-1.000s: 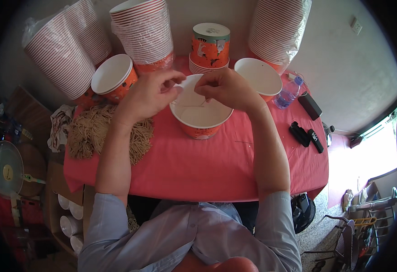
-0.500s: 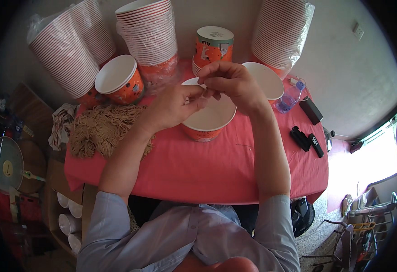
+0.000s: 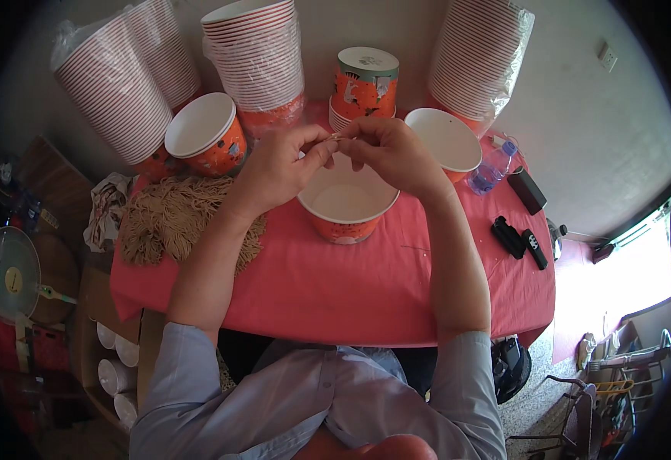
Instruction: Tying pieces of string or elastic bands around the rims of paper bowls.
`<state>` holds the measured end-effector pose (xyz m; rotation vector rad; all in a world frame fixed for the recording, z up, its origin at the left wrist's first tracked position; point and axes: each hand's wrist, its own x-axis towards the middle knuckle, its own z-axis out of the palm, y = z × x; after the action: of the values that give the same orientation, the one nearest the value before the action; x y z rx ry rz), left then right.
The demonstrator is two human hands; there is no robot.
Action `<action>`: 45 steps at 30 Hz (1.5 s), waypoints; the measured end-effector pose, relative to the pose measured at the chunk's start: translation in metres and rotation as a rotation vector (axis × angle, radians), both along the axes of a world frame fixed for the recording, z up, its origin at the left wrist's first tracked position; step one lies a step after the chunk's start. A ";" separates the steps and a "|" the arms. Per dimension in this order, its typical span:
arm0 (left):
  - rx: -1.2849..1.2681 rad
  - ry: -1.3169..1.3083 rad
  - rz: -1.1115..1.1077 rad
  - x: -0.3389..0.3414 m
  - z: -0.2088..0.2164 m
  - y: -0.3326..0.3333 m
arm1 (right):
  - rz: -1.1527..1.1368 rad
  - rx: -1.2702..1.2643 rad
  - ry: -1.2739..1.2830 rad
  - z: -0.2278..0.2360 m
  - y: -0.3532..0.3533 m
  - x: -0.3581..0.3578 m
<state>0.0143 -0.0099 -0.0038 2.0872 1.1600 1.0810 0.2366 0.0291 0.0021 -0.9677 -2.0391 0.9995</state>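
Above a white-lined orange paper bucket, my left hand and my right hand meet fingertip to fingertip. Both are closed in a pinch. Between the fingertips shows a bit of thin tan string, mostly hidden by the fingers. The bucket stands upright on the pink-red tablecloth, its mouth facing up, and its far rim is covered by my hands. To the left of my left forearm lies a large loose bundle of tan strings.
Wrapped bucket stacks stand along the wall. Two nested buckets tilt at back left; an upturned bucket tops others behind my hands. At right are an open bucket, a water bottle and a black box.
My hands have shifted slightly left and up, and the fingertips are drawn level with each other. The pinched string stays between them. More of the bucket's opening shows.
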 end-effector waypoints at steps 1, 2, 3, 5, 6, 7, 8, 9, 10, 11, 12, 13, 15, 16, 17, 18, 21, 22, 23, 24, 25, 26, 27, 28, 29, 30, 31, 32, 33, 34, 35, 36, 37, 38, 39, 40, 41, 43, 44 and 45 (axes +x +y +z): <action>0.004 -0.039 -0.011 -0.001 -0.001 0.001 | 0.022 -0.017 0.047 0.001 -0.001 -0.001; 0.009 -0.079 -0.025 -0.001 -0.001 0.002 | 0.022 -0.017 0.047 0.002 -0.001 -0.001; 0.009 -0.079 -0.025 0.000 -0.001 0.001 | 0.013 -0.012 0.041 0.002 -0.001 -0.001; -0.029 -0.191 -0.007 0.001 0.000 -0.001 | 0.006 -0.008 0.037 0.005 -0.003 0.000; -0.028 -0.191 -0.005 0.000 -0.001 0.000 | 0.027 -0.027 0.033 0.008 -0.005 0.000; -0.003 -0.168 -0.011 -0.003 -0.003 0.002 | 0.048 -0.045 0.029 0.010 -0.006 -0.001; 0.021 -0.145 -0.021 -0.004 -0.003 0.003 | 0.048 -0.045 0.029 0.009 -0.006 0.000; 0.021 -0.145 -0.020 -0.005 -0.003 0.003 | 0.037 -0.017 0.032 0.008 -0.005 0.000; 0.001 -0.117 -0.033 -0.006 -0.002 0.004 | 0.026 0.012 0.036 0.007 -0.005 0.001; -0.019 -0.088 -0.042 -0.007 -0.001 0.003 | 0.031 0.013 0.037 0.007 -0.005 0.000; -0.017 -0.087 -0.038 -0.008 0.000 0.001 | 0.013 0.019 0.034 0.007 -0.006 0.000; -0.037 -0.105 -0.054 -0.008 0.001 -0.001 | -0.004 0.025 0.030 0.007 -0.007 -0.001; -0.051 -0.122 -0.066 -0.011 0.001 -0.004 | 0.015 -0.009 0.022 0.006 -0.006 -0.002; -0.064 -0.126 -0.066 -0.013 -0.002 -0.004 | 0.030 -0.046 0.013 0.006 -0.006 -0.003; -0.078 -0.131 -0.061 -0.015 -0.005 -0.005 | 0.038 -0.043 0.012 0.005 -0.007 -0.005; -0.074 -0.131 -0.052 -0.018 -0.007 -0.008 | 0.049 -0.050 -0.001 0.005 -0.009 -0.007; 0.011 -0.058 -0.027 -0.028 -0.013 -0.019 | 0.071 -0.052 -0.018 -0.001 -0.009 -0.010; -0.051 -0.064 0.016 -0.031 -0.015 -0.026 | 0.077 -0.048 -0.019 -0.002 -0.009 -0.009; -0.112 -0.069 0.063 -0.037 -0.016 -0.031 | 0.086 -0.047 -0.018 -0.001 -0.009 -0.009; -0.111 -0.067 0.072 -0.046 -0.019 -0.033 | 0.059 -0.034 -0.032 0.001 -0.009 -0.007; -0.041 -0.024 0.069 -0.056 -0.026 -0.035 | 0.030 -0.022 -0.046 0.002 -0.009 -0.005; 0.030 0.018 0.061 -0.060 -0.030 -0.035 | 0.012 -0.044 -0.048 0.004 -0.007 -0.001; 0.029 0.020 0.065 -0.062 -0.037 -0.037 | 0.016 -0.044 -0.046 0.005 -0.003 0.004; 0.057 -0.028 0.085 -0.063 -0.044 -0.041 | -0.023 -0.047 -0.031 0.004 0.001 0.008; 0.085 -0.085 0.104 -0.065 -0.049 -0.044 | -0.061 -0.049 -0.024 0.004 0.003 0.009; 0.085 -0.091 0.107 -0.068 -0.054 -0.044 | -0.058 -0.016 -0.002 0.004 0.005 0.009; 0.033 -0.125 0.106 -0.071 -0.058 -0.044 | -0.056 -0.015 -0.009 0.003 0.006 0.007; -0.020 -0.152 0.105 -0.071 -0.060 -0.044 | -0.065 -0.014 0.020 0.001 0.006 0.007; -0.021 -0.153 0.108 -0.069 -0.063 -0.043 | -0.075 -0.013 0.048 0.001 0.007 0.006; -0.029 -0.206 0.110 -0.067 -0.066 -0.041 | -0.073 -0.013 0.047 0.000 0.007 0.006; -0.037 -0.259 0.113 -0.066 -0.068 -0.040 | -0.054 -0.032 0.073 0.002 0.005 0.005; -0.034 -0.260 0.116 -0.067 -0.072 -0.039 | -0.036 -0.050 0.098 0.003 0.004 0.004; -0.053 -0.293 0.136 -0.068 -0.075 -0.038 | -0.033 -0.048 0.097 0.006 0.002 0.005; -0.074 -0.327 0.152 -0.066 -0.074 -0.039 | 0.021 -0.136 0.163 0.010 -0.002 0.007; -0.073 -0.329 0.150 -0.064 -0.074 -0.040 | 0.075 -0.224 0.229 0.013 -0.005 0.009; -0.073 -0.292 0.195 -0.063 -0.074 -0.042 | 0.073 -0.223 0.227 0.015 -0.007 0.009; -0.072 -0.255 0.240 -0.060 -0.072 -0.044 | 0.102 -0.252 0.305 0.016 -0.009 0.008; -0.077 -0.224 0.250 -0.055 -0.071 -0.044 | 0.131 -0.279 0.382 0.019 -0.015 0.004; -0.084 -0.191 0.262 -0.052 -0.070 -0.044 | 0.146 -0.265 0.358 0.020 -0.019 -0.001; -0.083 -0.192 0.265 -0.049 -0.068 -0.045 | 0.161 -0.251 0.334 0.020 -0.023 -0.006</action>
<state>-0.0343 -0.0547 -0.0722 1.7577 1.3849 1.2977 0.2308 0.0064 0.0221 -0.7072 -1.7609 1.4265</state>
